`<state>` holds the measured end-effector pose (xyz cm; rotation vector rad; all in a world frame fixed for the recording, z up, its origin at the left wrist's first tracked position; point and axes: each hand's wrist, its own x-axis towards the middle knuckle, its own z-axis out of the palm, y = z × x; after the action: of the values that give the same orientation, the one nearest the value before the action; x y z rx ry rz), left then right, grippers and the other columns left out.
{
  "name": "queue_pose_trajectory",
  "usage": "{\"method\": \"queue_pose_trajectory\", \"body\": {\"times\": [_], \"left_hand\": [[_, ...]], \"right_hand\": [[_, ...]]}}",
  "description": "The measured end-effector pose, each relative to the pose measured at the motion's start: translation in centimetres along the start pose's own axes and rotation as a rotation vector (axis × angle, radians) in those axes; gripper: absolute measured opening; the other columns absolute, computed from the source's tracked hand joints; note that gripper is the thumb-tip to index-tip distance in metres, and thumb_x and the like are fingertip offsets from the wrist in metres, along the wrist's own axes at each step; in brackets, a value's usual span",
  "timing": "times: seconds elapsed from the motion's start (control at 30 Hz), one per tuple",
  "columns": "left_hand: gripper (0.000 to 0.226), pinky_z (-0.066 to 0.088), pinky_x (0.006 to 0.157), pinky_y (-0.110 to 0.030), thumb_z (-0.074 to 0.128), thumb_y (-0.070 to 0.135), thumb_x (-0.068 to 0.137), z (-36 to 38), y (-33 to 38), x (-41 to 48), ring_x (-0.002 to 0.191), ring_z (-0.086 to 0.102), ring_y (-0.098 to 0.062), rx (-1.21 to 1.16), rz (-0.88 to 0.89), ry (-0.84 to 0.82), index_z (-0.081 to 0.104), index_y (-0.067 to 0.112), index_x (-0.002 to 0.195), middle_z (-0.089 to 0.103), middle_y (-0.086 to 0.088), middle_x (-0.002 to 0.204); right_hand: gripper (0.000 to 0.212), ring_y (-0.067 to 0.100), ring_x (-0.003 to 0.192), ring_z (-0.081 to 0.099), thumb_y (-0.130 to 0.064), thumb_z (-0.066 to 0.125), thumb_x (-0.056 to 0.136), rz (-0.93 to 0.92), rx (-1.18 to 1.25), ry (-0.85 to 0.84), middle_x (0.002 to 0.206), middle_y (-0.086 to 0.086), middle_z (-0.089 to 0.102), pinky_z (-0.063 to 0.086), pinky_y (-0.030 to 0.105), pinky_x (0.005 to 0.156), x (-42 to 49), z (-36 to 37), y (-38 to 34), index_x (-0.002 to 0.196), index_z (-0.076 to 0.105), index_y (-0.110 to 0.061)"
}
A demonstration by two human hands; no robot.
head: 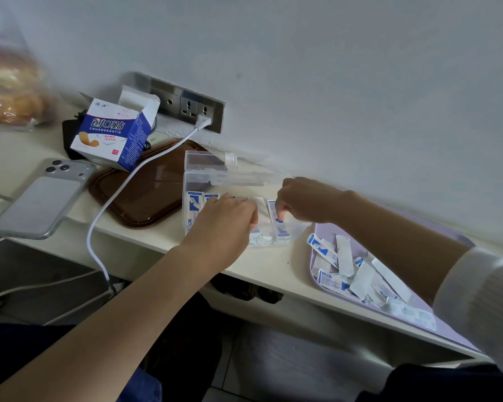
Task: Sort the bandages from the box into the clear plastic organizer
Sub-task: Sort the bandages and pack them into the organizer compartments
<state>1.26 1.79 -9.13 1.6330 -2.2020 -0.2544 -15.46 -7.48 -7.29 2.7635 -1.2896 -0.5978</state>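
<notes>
Head view: clear plastic organizer [294, 227] on the shelf [267, 265], partly filled with upright bandages [192, 204]; right hand [305, 201] pinches one bandage [273, 210] over a compartment, left hand [227, 219] rests on those filed, its grip hidden. Many loose bandages [360, 277] lie unsorted on the lilac tray [325, 230]; open box [108, 134] behind, contents unseen

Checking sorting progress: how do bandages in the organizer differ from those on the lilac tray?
The organizer bandages stand in compartments; tray bandages lie in a crisscrossed heap. The left hand and right hand work among organizer bandages; tray bandages lie untouched. Both are white strips printed blue.
</notes>
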Motion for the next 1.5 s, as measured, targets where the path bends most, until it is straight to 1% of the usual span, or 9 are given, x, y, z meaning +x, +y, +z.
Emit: {"method": "queue_pose_trajectory", "body": {"times": [0.27,0.43,0.53,0.73,0.8,0.9,1.1,1.3,1.5], "left_hand": [[0.008,0.035,0.083,-0.029,0.045,0.022,0.097,0.4,0.1,-0.5,0.091,0.049,-0.016,0.073,0.075,0.014,0.046,0.023,0.089,0.058,0.006,0.095],[0.002,0.043,0.078,-0.038,0.054,0.016,0.088,1.4,1.4,-0.7,0.086,0.053,-0.024,0.166,0.160,0.120,0.055,0.014,0.089,0.055,-0.002,0.090],[0.016,0.038,0.077,-0.029,0.043,0.020,0.085,2.0,3.1,-1.0,0.086,0.046,-0.015,0.101,0.311,0.165,0.057,0.014,0.090,0.054,0.000,0.090],[0.011,0.039,0.073,-0.027,0.048,0.021,0.087,6.2,6.9,-0.6,0.079,0.055,-0.019,0.066,0.438,0.014,0.057,0.016,0.090,0.054,0.001,0.091],[0.015,0.043,0.078,-0.032,0.056,0.022,0.089,7.7,8.2,0.0,0.089,0.057,-0.023,0.094,0.408,-0.089,0.057,0.014,0.102,0.054,-0.002,0.101],[0.032,0.034,0.095,-0.029,0.044,0.030,0.096,9.4,9.9,1.3,0.115,0.046,-0.021,0.108,0.366,-0.210,0.046,0.016,0.124,0.047,0.000,0.125],[0.037,0.030,0.101,-0.033,0.037,0.031,0.099,11.4,13.8,3.4,0.125,0.038,-0.022,0.096,0.367,-0.334,0.038,0.019,0.134,0.040,-0.002,0.137],[0.041,0.030,0.104,-0.040,0.030,0.035,0.101,12.7,15.5,3.9,0.129,0.032,-0.026,0.165,0.288,-0.475,0.032,0.019,0.139,0.035,-0.006,0.140],[0.037,0.037,0.093,-0.038,0.027,0.037,0.101,13.3,16.5,3.9,0.117,0.040,-0.028,0.236,0.222,-0.409,0.037,0.013,0.127,0.041,-0.009,0.129]], "right_hand": [[0.032,0.021,0.116,0.045,-0.013,0.045,0.096,0.113,0.138,0.370,0.126,0.002,0.051,0.035,0.031,0.097,-6.2,2.3,1.8,0.126,0.055,-0.021],[0.043,0.024,0.127,0.040,-0.026,0.044,0.098,0.371,0.241,0.238,0.140,0.007,0.039,0.035,0.036,0.105,-10.5,5.7,2.9,0.138,0.036,-0.017],[0.050,0.026,0.129,0.039,-0.037,0.047,0.095,0.530,0.350,0.089,0.144,0.008,0.036,0.033,0.039,0.107,-13.4,7.8,4.3,0.139,0.034,-0.015],[0.063,0.027,0.112,0.044,-0.047,0.049,0.091,0.579,0.472,-0.162,0.136,0.017,0.039,0.034,0.037,0.100,-16.6,10.7,6.9,0.134,0.035,-0.003],[0.069,0.032,0.126,0.036,-0.046,0.052,0.090,0.550,0.459,-0.195,0.145,0.015,0.029,0.030,0.040,0.105,-16.7,11.3,6.7,0.140,0.028,-0.004],[0.068,0.030,0.132,0.030,-0.040,0.058,0.089,0.480,0.505,-0.135,0.146,0.009,0.030,0.031,0.042,0.108,-16.7,11.9,6.3,0.143,0.027,-0.014],[0.046,0.024,0.131,0.035,-0.026,0.050,0.095,0.587,0.585,0.140,0.145,0.003,0.037,0.030,0.032,0.103,-17.7,12.7,8.6,0.138,0.036,-0.018],[0.049,0.026,0.130,0.031,-0.036,0.042,0.098,0.614,0.555,0.019,0.147,0.002,0.032,0.031,0.036,0.102,-19.4,14.5,10.4,0.141,0.031,-0.017],[0.043,0.021,0.129,0.031,-0.036,0.042,0.098,0.544,0.623,0.065,0.144,-0.001,0.036,0.030,0.035,0.105,-19.7,14.4,8.8,0.138,0.038,-0.022]]}}
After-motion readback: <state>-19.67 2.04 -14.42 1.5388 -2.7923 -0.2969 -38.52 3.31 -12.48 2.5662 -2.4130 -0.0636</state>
